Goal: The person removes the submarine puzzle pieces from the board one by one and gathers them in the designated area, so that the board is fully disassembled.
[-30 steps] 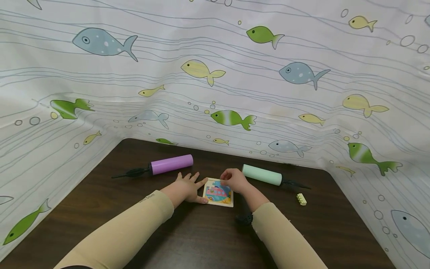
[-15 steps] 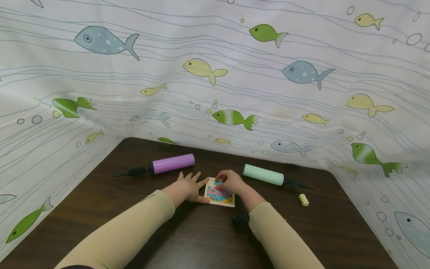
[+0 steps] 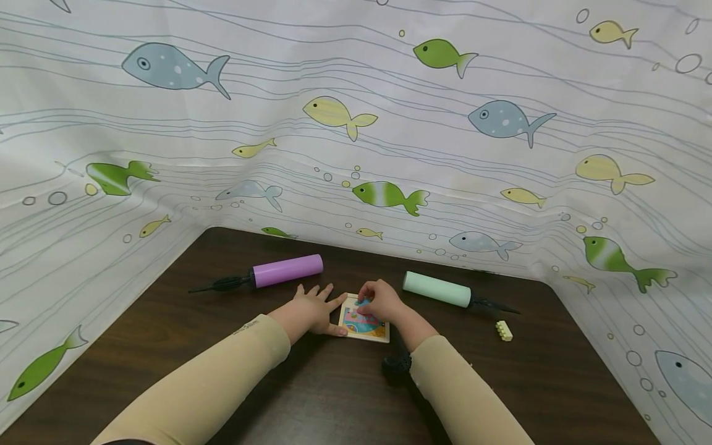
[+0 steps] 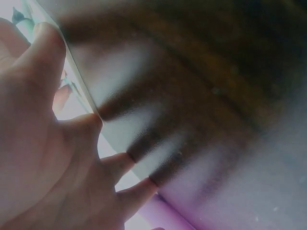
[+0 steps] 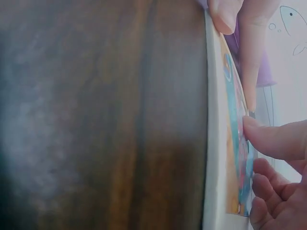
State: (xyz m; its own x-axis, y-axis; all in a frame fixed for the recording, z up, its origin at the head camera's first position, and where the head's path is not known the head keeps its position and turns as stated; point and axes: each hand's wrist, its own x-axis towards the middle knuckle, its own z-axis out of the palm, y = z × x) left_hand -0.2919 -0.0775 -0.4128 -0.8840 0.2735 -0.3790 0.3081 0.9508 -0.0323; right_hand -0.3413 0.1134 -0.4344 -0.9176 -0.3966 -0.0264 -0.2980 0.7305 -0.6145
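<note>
A small square picture puzzle (image 3: 367, 334) with a pale wooden rim lies flat on the dark table, showing a pink and blue sea picture. The left hand (image 3: 313, 311) rests at its left side, fingers spread, with thumb and index finger touching the rim. Over the puzzle's upper part, the right hand (image 3: 384, 301) has curled fingers and a lowered thumb, pinching a piece that they mostly hide. In the right wrist view the right hand (image 5: 278, 177) has its thumb on the picture (image 5: 237, 143); the left wrist view shows the spread left hand (image 4: 62, 134).
Behind and to the left lies a purple pump (image 3: 288, 271) with a black end; a mint-green pump (image 3: 436, 289) lies behind and right. A pale yellow toy brick (image 3: 504, 330) sits farther right. A white fish-print cloth (image 3: 389, 154) surrounds the table's back and sides.
The right hand has moved slightly left over the puzzle, and its thumb is lower on the picture. The left hand has stayed at the rim. The head view has shifted slightly.
</note>
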